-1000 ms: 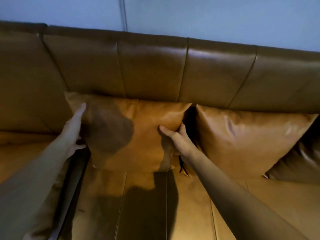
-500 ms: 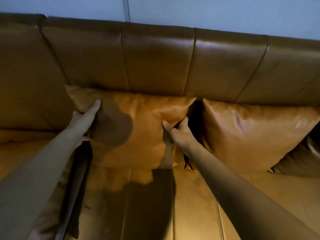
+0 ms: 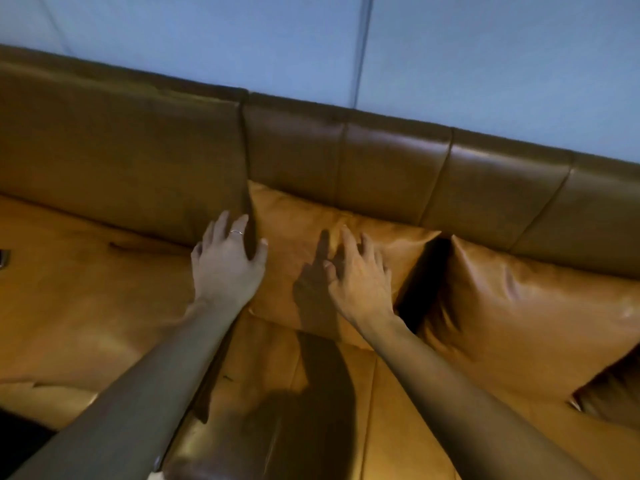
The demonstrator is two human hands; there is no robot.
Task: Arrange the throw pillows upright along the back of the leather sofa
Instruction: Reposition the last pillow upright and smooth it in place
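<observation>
Two spread hands, left hand [image 3: 227, 263] at its left edge, right hand [image 3: 358, 275] flat on its front: tan leather pillow [image 3: 298, 237], upright against sofa back [image 3: 381, 168].

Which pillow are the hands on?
The left pillow, by the backrest seam. Both hands, left and right, rest open on it; the right pillow is untouched.

Dim, warm light falls from the right. The right hand [image 3: 360, 282] casts a hard shadow on the pillow [image 3: 298, 237]. Edges blur and bend.
</observation>
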